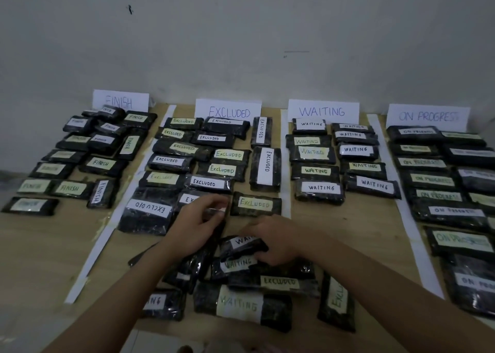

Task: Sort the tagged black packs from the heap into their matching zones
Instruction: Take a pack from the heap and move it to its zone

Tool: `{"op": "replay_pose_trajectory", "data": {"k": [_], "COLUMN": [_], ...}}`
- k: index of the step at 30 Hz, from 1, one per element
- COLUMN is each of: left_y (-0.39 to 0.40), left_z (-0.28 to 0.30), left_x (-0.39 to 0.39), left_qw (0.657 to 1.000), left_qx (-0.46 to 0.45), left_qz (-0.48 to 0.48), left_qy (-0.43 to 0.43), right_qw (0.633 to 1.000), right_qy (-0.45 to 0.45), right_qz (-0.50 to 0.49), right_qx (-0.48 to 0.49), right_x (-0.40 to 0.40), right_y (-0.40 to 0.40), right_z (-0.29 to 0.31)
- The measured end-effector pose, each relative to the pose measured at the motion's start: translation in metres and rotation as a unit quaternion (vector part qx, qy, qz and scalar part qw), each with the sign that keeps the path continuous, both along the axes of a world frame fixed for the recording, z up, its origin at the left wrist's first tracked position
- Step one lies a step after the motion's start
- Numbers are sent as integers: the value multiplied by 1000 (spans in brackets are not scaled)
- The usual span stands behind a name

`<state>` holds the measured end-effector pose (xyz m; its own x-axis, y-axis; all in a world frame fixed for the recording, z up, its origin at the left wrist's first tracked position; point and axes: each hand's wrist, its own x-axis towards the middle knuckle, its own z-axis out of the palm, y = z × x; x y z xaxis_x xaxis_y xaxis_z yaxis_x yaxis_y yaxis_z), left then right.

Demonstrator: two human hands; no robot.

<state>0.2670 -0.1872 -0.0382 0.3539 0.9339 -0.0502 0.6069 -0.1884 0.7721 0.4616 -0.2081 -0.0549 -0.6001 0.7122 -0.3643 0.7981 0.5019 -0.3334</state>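
Sorting is well along: the left hand [199, 220] pinches a pack [214, 213] at the EXCLUDED zone [228, 111] in mid-frame, while the right hand [277, 241] closes on a WAITING-tagged pack [242, 245] atop the heap [241, 293] at lower centre. That one likely goes up-right to the WAITING zone [322, 110]. The left hand's tag is covered, and far-left FINISH labels are blurred.

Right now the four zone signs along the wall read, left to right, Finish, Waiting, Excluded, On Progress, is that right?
Not quite. The head view shows the middle two swapped: the Excluded sign comes second and the Waiting sign third. Finish sign first and On Progress sign last are correct.
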Motion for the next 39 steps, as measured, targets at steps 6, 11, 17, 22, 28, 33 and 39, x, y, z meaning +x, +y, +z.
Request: {"op": "replay_pose_trajectory", "data": {"k": [6, 11, 17, 22, 28, 33, 39], "left_y": [6, 14, 8, 2, -2, -5, -5], "left_z": [1, -8, -19, -19, -20, -21, -23], "left_x": [13, 34, 68, 109, 148, 156, 155], "left_qw": [999, 995, 974, 957, 942, 942, 935], "left_qx": [6, 22, 28, 23, 48, 41, 20], "left_qz": [-37, -95, -210, -268, -306, -303, -291], "left_qy": [-12, 35, 82, 106, 129, 140, 201], "right_qw": [998, 982, 940, 894, 874, 858, 872], "right_qy": [19, 97, 70, 22, 6, -5, -3], "right_qz": [-54, -164, -307, -411, -430, -450, -428], "right_qx": [-40, -8, 129, 176, 225, 246, 237], "right_x": [-3, 39, 122, 170, 194, 202, 197], "right_y": [-4, -23, -44, -52, -50, -52, -46], "right_z": [8, 21, 4, -15, -31, -38, -43]}}
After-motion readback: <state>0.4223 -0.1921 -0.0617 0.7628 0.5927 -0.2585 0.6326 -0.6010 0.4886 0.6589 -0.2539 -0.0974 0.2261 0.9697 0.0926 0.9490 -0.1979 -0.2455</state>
